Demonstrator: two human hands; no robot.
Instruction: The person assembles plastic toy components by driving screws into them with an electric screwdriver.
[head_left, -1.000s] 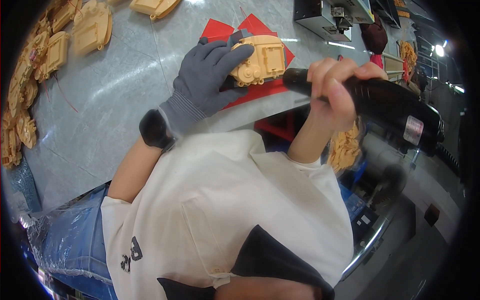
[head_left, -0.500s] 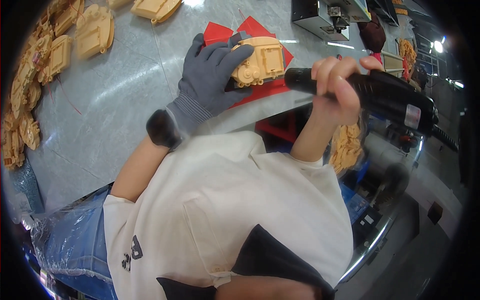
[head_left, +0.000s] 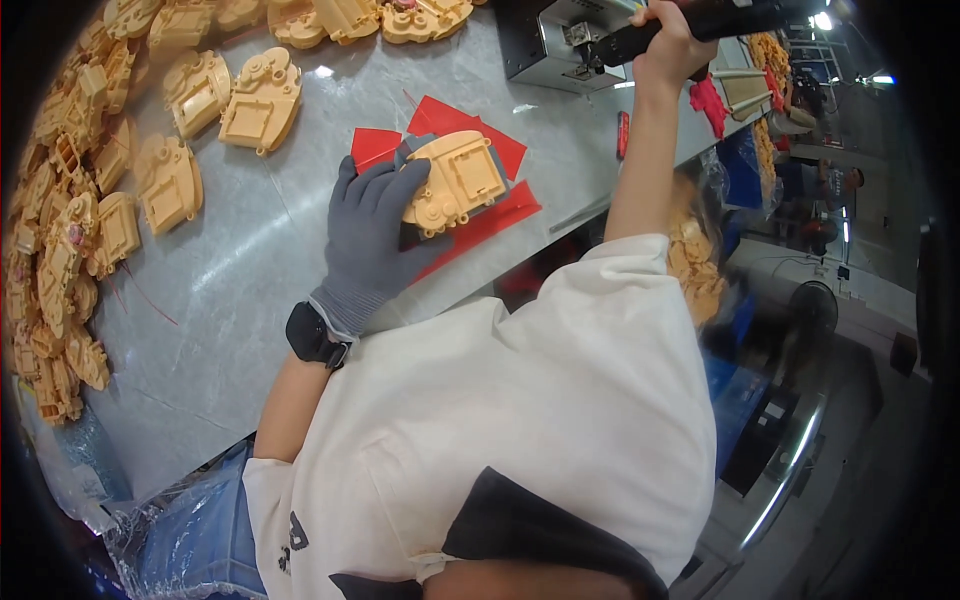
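Observation:
My left hand [head_left: 372, 225], in a grey glove, grips the left end of a yellow plastic housing [head_left: 468, 172]. Its fingertips lie over the housing's edge. The housing rests in a dark holder on red sheet pieces [head_left: 490, 222] on the table. My bare right hand [head_left: 670, 48] is wrapped around a black electric screwdriver [head_left: 628, 44], raised at the far right. The screwdriver's tip is by the small metal fitting on the front of a grey and black box [head_left: 540, 50]; whether they touch I cannot tell.
Many yellow housings [head_left: 75, 240] lie heaped along the left and far edges of the grey table [head_left: 240, 320]. A few lie singly nearer the middle. A red pen-like object [head_left: 623, 135] is right of the box. More yellow parts [head_left: 695, 255] fill a bag beyond my right arm.
My right hand has carried the screwdriver away from the housing, outward to the box. My left hand keeps its hold on the housing. The whole view has shifted.

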